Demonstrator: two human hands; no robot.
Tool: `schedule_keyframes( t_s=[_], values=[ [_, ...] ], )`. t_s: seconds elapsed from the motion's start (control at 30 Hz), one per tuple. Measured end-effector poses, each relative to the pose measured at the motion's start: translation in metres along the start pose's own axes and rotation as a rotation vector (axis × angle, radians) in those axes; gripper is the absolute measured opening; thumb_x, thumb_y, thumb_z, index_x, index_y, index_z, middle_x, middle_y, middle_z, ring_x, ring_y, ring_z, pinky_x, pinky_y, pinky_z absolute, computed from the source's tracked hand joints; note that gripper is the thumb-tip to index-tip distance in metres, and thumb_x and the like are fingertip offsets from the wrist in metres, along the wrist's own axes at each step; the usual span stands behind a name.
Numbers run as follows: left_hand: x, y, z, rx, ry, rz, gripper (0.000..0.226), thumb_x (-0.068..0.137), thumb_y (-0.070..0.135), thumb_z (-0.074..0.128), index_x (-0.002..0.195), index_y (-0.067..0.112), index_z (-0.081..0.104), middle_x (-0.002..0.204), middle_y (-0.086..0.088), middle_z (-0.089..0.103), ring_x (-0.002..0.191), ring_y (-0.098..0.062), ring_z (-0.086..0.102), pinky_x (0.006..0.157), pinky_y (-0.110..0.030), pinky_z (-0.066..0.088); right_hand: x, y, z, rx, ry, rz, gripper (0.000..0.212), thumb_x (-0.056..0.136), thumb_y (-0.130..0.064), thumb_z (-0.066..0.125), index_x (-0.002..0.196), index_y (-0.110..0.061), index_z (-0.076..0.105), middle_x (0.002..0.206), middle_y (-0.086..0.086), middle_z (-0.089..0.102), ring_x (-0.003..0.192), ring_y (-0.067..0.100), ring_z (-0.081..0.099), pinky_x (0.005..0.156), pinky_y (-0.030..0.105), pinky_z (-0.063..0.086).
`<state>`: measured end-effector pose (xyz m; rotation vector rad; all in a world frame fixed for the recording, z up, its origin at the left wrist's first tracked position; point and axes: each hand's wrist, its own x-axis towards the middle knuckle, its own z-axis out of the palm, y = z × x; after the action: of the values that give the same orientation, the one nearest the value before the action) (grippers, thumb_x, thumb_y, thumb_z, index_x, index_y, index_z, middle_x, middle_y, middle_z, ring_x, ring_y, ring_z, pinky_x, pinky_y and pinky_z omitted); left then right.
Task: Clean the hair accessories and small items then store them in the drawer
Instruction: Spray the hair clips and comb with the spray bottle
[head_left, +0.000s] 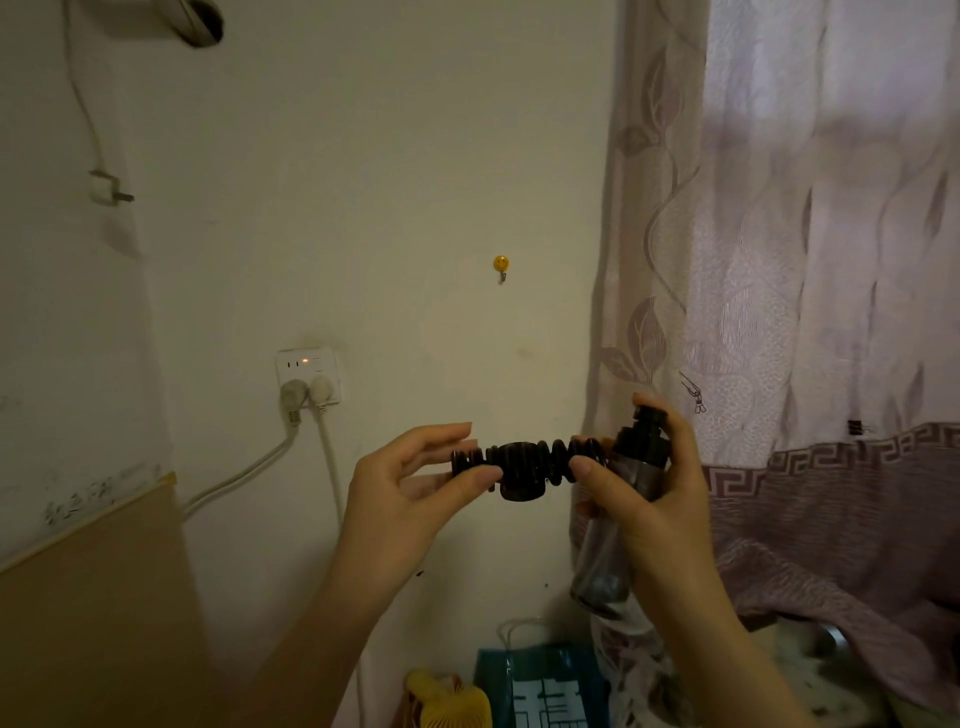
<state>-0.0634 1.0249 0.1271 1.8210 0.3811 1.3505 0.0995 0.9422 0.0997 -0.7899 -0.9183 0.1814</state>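
From the head camera, the left hand (415, 486) pinches one end of a dark hair clip (522, 467) between thumb and fingers, holding it level in the air before the wall (363, 208). The right hand (649, 488) grips a spray bottle (631, 467), its thumb touching the clip's other end. A curtain (805, 260) hangs to the right.

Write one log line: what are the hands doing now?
left hand: pinches hair clip | right hand: grips spray bottle, touches clip | drawer: unseen
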Motion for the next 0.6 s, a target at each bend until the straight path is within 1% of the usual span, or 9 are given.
schedule_keyframes(
  t_s=[0.07,0.13,0.2,0.3,0.4,0.5,0.53,0.6],
  values=[
    [-0.001,-0.003,0.0,0.016,0.013,-0.026,0.046,0.055,0.038,0.074,0.099,0.027,0.07,0.093,0.006,0.073,0.081,-0.011,0.071,0.074,-0.023,0.056,-0.002,0.001,0.001,0.009,0.019,-0.001,0.064,0.065,-0.005,0.074,0.116,-0.036,0.051,0.095,0.006,0.065,0.076,0.011,0.068,0.053,0.024,0.054],
    [-0.001,-0.005,-0.001,0.015,0.022,-0.03,0.041,0.056,0.039,0.073,0.095,0.028,0.072,0.09,0.008,0.074,0.088,-0.014,0.07,0.077,-0.03,0.058,-0.004,0.003,0.0,0.003,0.014,0.007,0.064,0.066,-0.004,0.074,0.115,-0.038,0.051,0.095,0.005,0.065,0.077,0.01,0.068,0.053,0.024,0.054],
    [0.0,-0.007,-0.001,0.001,0.04,-0.031,0.035,0.058,0.034,0.073,0.093,0.027,0.073,0.089,0.009,0.074,0.092,-0.013,0.068,0.076,-0.031,0.058,-0.005,0.005,-0.001,-0.021,-0.016,0.018,0.066,0.068,-0.001,0.074,0.119,-0.037,0.051,0.094,0.005,0.066,0.079,0.011,0.069,0.055,0.025,0.055],
    [0.001,-0.009,-0.004,-0.024,0.057,-0.047,0.03,0.063,0.026,0.074,0.093,0.025,0.073,0.089,0.006,0.074,0.094,-0.015,0.068,0.072,-0.029,0.059,-0.007,0.003,-0.006,-0.067,-0.072,0.025,0.073,0.066,-0.004,0.074,0.127,-0.032,0.047,0.095,0.004,0.068,0.081,0.011,0.07,0.058,0.026,0.057],
    [0.001,-0.011,-0.006,-0.007,0.073,-0.062,0.027,0.069,0.015,0.076,0.094,0.023,0.074,0.09,0.006,0.074,0.096,-0.013,0.067,0.076,-0.032,0.058,-0.005,-0.003,-0.014,-0.11,-0.09,0.002,0.074,0.069,-0.004,0.071,0.132,-0.031,0.042,0.101,0.007,0.067,0.083,0.009,0.07,0.059,0.022,0.056],
    [0.001,-0.011,-0.008,0.019,0.095,-0.062,0.028,0.071,0.01,0.077,0.097,0.02,0.074,0.093,0.004,0.074,0.091,-0.007,0.068,0.083,-0.036,0.056,-0.002,-0.011,-0.022,-0.167,-0.085,-0.028,0.075,0.068,-0.018,0.071,0.134,-0.035,0.04,0.104,0.006,0.067,0.087,0.01,0.069,0.059,0.023,0.056],
    [0.0,-0.012,-0.008,0.024,0.1,-0.056,0.029,0.071,0.009,0.077,0.098,0.019,0.074,0.094,0.003,0.074,0.087,-0.005,0.068,0.083,-0.034,0.057,-0.002,-0.013,-0.024,-0.192,-0.09,-0.035,0.076,0.067,-0.023,0.07,0.135,-0.037,0.039,0.104,0.005,0.066,0.087,0.01,0.068,0.058,0.022,0.056],
    [0.0,-0.013,-0.007,0.029,0.106,-0.037,0.03,0.071,0.007,0.076,0.099,0.018,0.073,0.096,0.002,0.073,0.081,-0.005,0.07,0.079,-0.025,0.057,-0.001,-0.014,-0.026,-0.245,-0.104,-0.049,0.076,0.067,-0.028,0.07,0.136,-0.039,0.039,0.105,0.004,0.065,0.088,0.009,0.067,0.058,0.021,0.055]
  ],
)
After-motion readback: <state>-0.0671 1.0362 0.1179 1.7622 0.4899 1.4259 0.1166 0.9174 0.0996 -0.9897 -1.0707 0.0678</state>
